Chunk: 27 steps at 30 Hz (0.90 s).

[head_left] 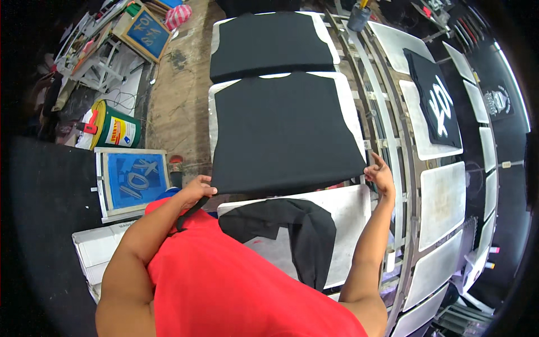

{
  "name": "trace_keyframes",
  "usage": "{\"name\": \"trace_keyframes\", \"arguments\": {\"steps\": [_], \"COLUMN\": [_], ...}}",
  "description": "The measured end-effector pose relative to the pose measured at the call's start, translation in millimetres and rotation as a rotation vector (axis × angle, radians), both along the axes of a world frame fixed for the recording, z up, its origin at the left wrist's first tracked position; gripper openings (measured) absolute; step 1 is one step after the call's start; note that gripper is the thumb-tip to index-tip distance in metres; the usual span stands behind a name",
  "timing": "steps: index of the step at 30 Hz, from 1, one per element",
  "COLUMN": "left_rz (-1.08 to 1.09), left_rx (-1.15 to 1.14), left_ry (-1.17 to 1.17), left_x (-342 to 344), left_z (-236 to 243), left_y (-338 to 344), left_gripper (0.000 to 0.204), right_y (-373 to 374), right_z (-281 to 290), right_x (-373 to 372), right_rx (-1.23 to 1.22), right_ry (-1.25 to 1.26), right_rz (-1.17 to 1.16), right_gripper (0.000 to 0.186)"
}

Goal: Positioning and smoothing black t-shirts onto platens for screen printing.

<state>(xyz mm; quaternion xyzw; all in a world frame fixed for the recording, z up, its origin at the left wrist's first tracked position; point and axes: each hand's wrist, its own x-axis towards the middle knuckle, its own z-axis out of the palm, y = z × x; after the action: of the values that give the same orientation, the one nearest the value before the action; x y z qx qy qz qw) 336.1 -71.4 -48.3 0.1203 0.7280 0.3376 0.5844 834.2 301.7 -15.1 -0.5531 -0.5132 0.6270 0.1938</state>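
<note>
A black fabric piece (283, 132) lies spread over a white platen (349, 105). My left hand (197, 189) grips its near left corner. My right hand (379, 174) pinches the near right corner, with a finger or two raised. Beyond it, another black piece (271, 42) covers the far platen (331, 39). Nearer me, a loose crumpled black garment (314, 241) lies on a white platen (351, 230), partly hidden by my red shirt.
A railed frame (382, 123) runs along the right beside more platens (442, 205), one holding a printed black shirt (429, 95). At the left are a blue screen frame (132, 180), a green bucket (112, 126) and white boxes (95, 247).
</note>
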Motion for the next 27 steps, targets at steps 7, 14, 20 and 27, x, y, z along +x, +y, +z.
{"name": "trace_keyframes", "arguments": {"steps": [7, 14, 20, 27], "left_rz": [-0.008, -0.053, -0.129, -0.182], "left_rx": [-0.028, -0.118, -0.155, -0.122], "left_ry": [0.074, 0.222, 0.2, 0.83], "left_x": [10.3, 20.4, 9.3, -16.1], "left_z": [-7.0, -7.5, -30.8, -17.3], "left_y": [-1.3, 11.9, 8.0, 26.4], "left_gripper": [0.063, 0.062, 0.065, 0.038], "right_y": [-6.6, -4.7, 1.0, 2.9], "right_z": [-17.6, -31.5, -41.6, -23.9], "right_x": [1.6, 8.4, 5.4, -28.3], "right_rx": [0.033, 0.124, 0.159, 0.489], "right_ry": [-0.032, -0.152, -0.246, -0.599], "right_rz": [-0.003, -0.007, 0.037, -0.004], "right_gripper": [0.078, 0.073, 0.072, 0.037]}}
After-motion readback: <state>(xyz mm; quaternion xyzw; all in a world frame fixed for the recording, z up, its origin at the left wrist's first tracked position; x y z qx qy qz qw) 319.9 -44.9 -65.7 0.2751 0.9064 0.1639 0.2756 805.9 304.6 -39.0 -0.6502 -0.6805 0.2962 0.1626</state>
